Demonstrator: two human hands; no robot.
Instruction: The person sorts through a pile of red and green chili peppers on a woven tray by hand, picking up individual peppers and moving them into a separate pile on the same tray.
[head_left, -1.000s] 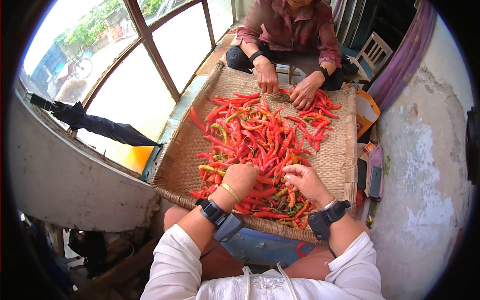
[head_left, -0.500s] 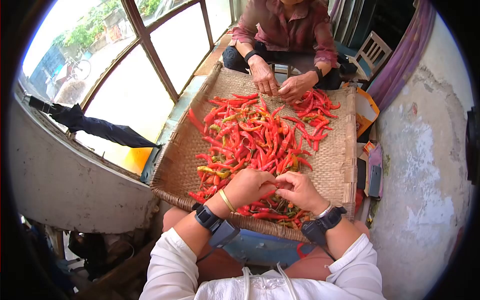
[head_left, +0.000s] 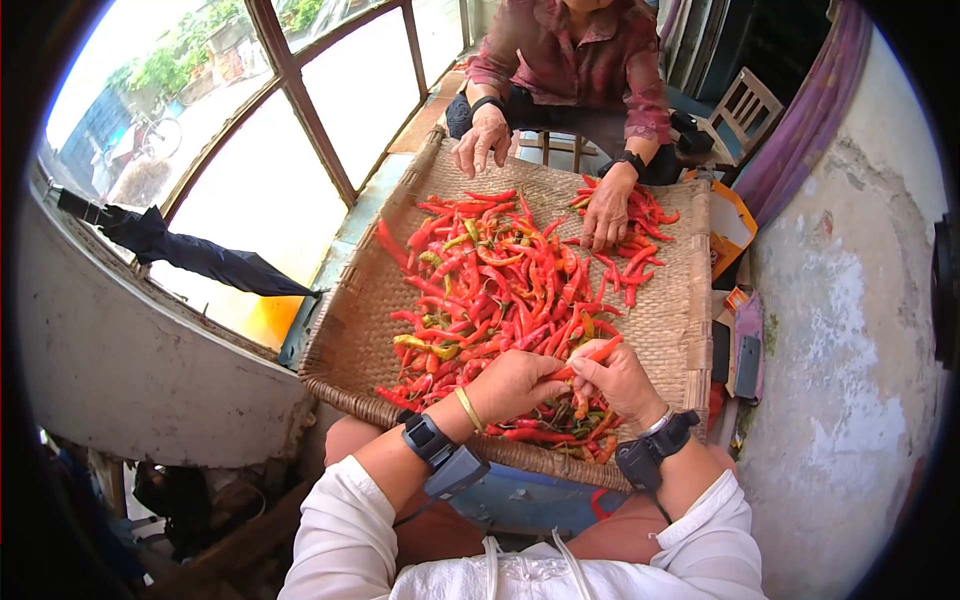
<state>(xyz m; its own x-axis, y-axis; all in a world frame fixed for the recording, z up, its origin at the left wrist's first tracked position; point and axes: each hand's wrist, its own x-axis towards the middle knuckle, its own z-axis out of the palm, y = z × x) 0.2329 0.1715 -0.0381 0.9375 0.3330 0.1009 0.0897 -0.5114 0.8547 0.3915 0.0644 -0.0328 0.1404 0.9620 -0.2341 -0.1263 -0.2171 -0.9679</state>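
Note:
A red chili pepper [head_left: 602, 350] slants up between my hands, over the near part of a woven tray [head_left: 668, 350]. My right hand [head_left: 622, 385] pinches it between thumb and fingers. At its lower left end the fingers of my left hand [head_left: 512, 388] are closed on it, partly hiding that end. Under and around both hands spreads a large heap of chili peppers [head_left: 500, 270], mostly red, a few yellow-green. Below my right hand, some darker and orange peppers lie at the tray's near edge.
Across the tray sits another person; one of their hands [head_left: 606, 210] reaches into a smaller pepper pile [head_left: 645, 235], the other [head_left: 484, 140] hovers over the far left edge. A folded umbrella [head_left: 210, 255] leans by the window. A chair [head_left: 745, 110] stands back right, beside the wall.
My hands have shifted slightly right, and the red pepper now shows raised between them. The other person's hands have parted, one moving left, the other down to the smaller pile.

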